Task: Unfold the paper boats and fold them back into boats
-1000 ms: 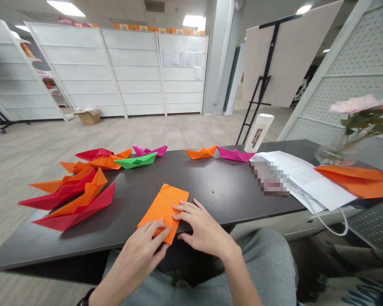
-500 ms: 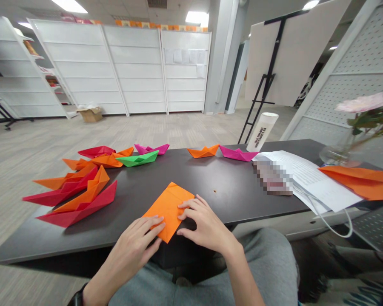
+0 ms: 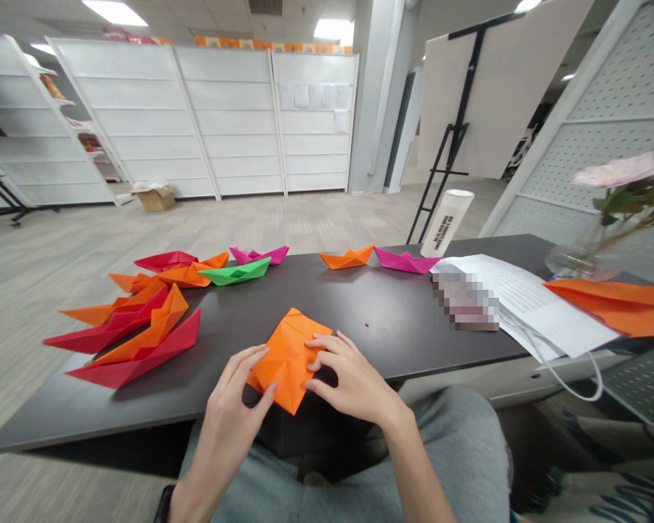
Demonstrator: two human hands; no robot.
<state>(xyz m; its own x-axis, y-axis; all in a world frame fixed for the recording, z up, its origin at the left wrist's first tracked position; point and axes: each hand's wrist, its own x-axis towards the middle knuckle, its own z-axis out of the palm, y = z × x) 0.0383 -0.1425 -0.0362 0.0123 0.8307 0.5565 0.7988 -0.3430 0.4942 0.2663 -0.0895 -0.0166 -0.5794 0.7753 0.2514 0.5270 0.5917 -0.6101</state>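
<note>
A folded piece of orange paper (image 3: 290, 359) rests at the table's near edge, its corner pointing toward me. Its top layer looks slightly raised, with creases crossing the middle. My left hand (image 3: 233, 404) grips the left side, fingertips on the upper left edge and thumb on the lower left edge. On the opposite side, my right hand (image 3: 349, 379) holds the paper between curled fingers on top and the thumb near the edge. To the left stand several folded paper boats, the closest being a red boat (image 3: 142, 357) and an orange boat (image 3: 166, 319).
Across the dark table (image 3: 327, 298) are a green boat (image 3: 237, 272), an orange boat (image 3: 347, 258) and a magenta boat (image 3: 406, 261). At right lie printed sheets (image 3: 545, 305), a white cable (image 3: 598, 378) and more orange paper (image 3: 615, 305). A white cup (image 3: 447, 224) and a flower vase (image 3: 572, 260) stand behind.
My left hand has shifted from lying over the paper's lower left to pinching its left side. The paper's top layer has lifted and lost its flat square outline. My right hand barely moved.
</note>
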